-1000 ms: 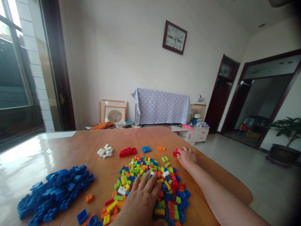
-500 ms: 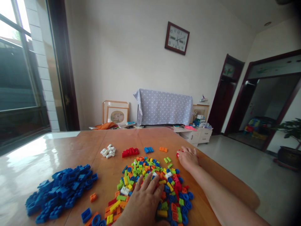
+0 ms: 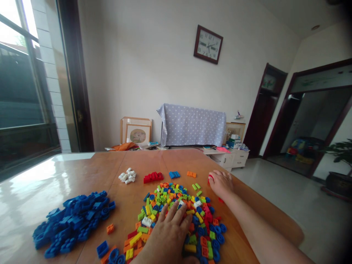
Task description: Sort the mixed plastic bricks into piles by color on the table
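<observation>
My left hand (image 3: 170, 229) lies palm down with its fingers spread on a mixed pile of colourful toy building bricks (image 3: 165, 200); its palm hides part of the pile. Farther out, near the table's right side, my right hand (image 3: 221, 183) curls over red building bricks (image 3: 210, 178). Red shows at its thumb side, and another red piece (image 3: 221, 200) peeks out under the wrist. Most of what its fingers cover is hidden. Just left of it lie a few green bricks (image 3: 196, 187) and a short row of orange bricks (image 3: 191, 174).
A large heap of blue bricks (image 3: 74, 222) spreads over the left of the wooden table (image 3: 110, 163). White bricks (image 3: 127, 176), red bricks (image 3: 153, 177) and blue bricks (image 3: 174, 175) sit in small groups behind the mixed pile. One orange brick (image 3: 110, 228) lies alone between the heaps.
My right hand has shifted slightly and its fingers are more curled; a red piece now shows beneath its wrist. My left hand stays on the pile. The view has moved a little.
</observation>
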